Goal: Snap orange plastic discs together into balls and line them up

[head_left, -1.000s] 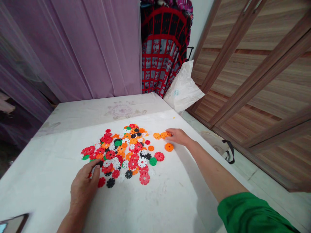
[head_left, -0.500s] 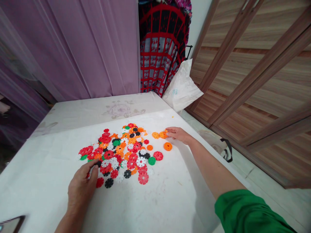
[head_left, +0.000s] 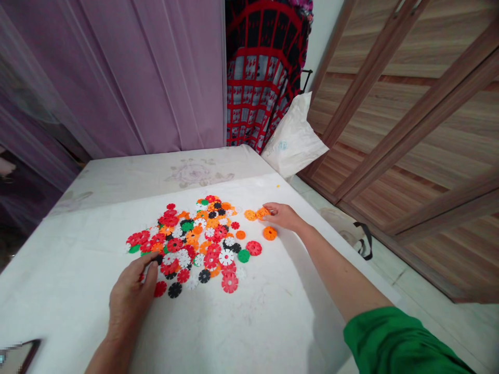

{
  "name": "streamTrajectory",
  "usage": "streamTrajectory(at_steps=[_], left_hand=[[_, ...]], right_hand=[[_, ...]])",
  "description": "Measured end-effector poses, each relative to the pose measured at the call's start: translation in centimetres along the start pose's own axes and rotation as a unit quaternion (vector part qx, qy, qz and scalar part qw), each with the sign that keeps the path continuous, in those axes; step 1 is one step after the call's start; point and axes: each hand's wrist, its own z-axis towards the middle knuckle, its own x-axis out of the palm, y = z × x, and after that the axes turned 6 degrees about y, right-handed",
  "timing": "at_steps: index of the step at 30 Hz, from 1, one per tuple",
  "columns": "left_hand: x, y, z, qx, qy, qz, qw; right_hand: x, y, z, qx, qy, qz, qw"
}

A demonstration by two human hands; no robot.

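Beyond, bag (head_left: pixel 290 140) (contents hidden); hands (head_left: pixel 284 215) touch discs (head_left: pixel 226 257)

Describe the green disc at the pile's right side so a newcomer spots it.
On the white-clothed table, find the pile of colourful discs. At its right side, just left of a red disc, is the green disc; its neighbours are red, black and white.

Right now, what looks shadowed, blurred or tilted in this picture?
Head view: a soft shadow falls on the white tablecloth beside the bare right forearm; head view: the small notched multicoloured discs look slightly soft; head view: the brown wooden wardrobe leans steeply; head view: the lower-left edge is pixelated.
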Motion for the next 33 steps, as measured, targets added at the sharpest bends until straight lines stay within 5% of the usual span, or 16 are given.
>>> streamTrajectory(at_steps=[5,11,23,33], left_hand=[[0.1,0.0,-0.1,-0.004,0.007,-0.003,1.000],[0.1,0.0,-0.1,-0.013,0.012,-0.007,1.000],[0.1,-0.1,-0.1,-0.015,0.017,-0.005,1.000],[0.1,-0.1,-0.2,-0.005,0.012,-0.016,1.000]], right_hand=[[0.0,1.1,-0.3,-0.040,0.011,-0.178,0.983],[-0.3,2.0,-0.6,-0.028,0.035,-0.276,0.960],[-0.3,3.4,1.3,-0.023,0.087,-0.351,0.932],[-0.9,2.1,1.0,-0.053,0.064,-0.297,0.951]])
